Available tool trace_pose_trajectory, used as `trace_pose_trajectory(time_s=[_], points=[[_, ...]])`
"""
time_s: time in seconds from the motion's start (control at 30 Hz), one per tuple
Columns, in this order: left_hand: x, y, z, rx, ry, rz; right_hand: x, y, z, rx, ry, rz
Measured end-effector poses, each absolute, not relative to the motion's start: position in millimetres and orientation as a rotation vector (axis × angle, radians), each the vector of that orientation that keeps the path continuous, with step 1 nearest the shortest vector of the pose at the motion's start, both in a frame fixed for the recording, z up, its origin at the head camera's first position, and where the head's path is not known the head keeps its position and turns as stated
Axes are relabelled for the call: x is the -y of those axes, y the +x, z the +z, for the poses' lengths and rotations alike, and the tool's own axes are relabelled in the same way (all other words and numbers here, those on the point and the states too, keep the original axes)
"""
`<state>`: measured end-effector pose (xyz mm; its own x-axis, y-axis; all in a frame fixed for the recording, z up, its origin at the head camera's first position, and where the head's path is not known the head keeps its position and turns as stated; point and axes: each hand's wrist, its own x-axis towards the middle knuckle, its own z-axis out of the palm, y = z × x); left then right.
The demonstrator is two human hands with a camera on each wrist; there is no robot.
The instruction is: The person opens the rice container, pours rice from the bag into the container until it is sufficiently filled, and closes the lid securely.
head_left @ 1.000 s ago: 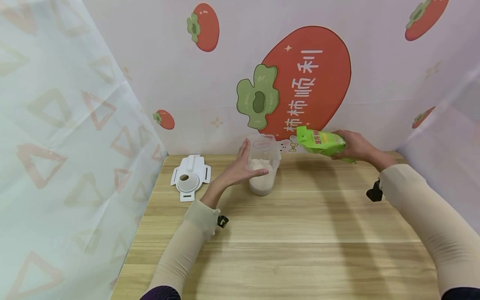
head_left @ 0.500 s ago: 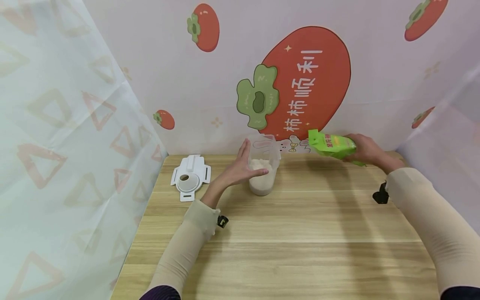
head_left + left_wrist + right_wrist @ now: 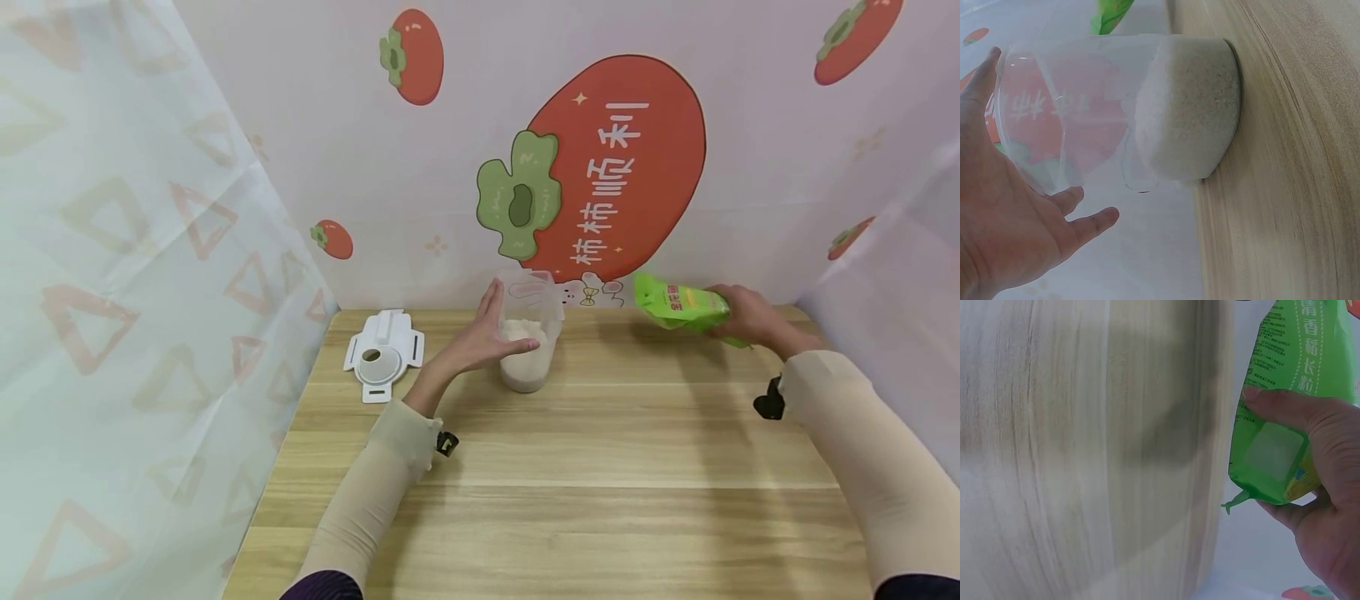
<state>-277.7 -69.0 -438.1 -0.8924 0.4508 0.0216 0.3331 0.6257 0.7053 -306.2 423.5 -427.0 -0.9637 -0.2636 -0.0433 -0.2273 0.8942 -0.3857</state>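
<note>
A clear plastic container (image 3: pixel 531 308), part filled with pale rice-like grain (image 3: pixel 1191 103), stands upright on the wooden table. Spread around its left side is my left hand (image 3: pixel 480 337), with its fingers fairly straight, the thumb across the front and a fingertip at the rim in the left wrist view. Over the back right of the table, my right hand (image 3: pixel 753 318) grips a green rice bag (image 3: pixel 682 305) that lies tilted nearly sideways. In the right wrist view the thumb presses the printed face of the bag (image 3: pixel 1272 444); the fingers behind it are mostly hidden.
A white plastic lid (image 3: pixel 384 354) with a round spout-like part and slotted tabs lies left of the container. The wooden table (image 3: pixel 570 500) meets a patterned backdrop (image 3: pixel 442 183) at the back and sides.
My right hand has moved right and slightly down with the green rice bag, away from the container. The left hand and the container stay in place.
</note>
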Motion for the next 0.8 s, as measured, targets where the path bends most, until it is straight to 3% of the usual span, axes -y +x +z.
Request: trace_pose_trajectory(time_s=[0.8], points=[[69.2,-278.2,-438.7,-2.697,0.638,1.1,-444.6,-295.4,-455.2,-2.964,-0.429,-0.412]])
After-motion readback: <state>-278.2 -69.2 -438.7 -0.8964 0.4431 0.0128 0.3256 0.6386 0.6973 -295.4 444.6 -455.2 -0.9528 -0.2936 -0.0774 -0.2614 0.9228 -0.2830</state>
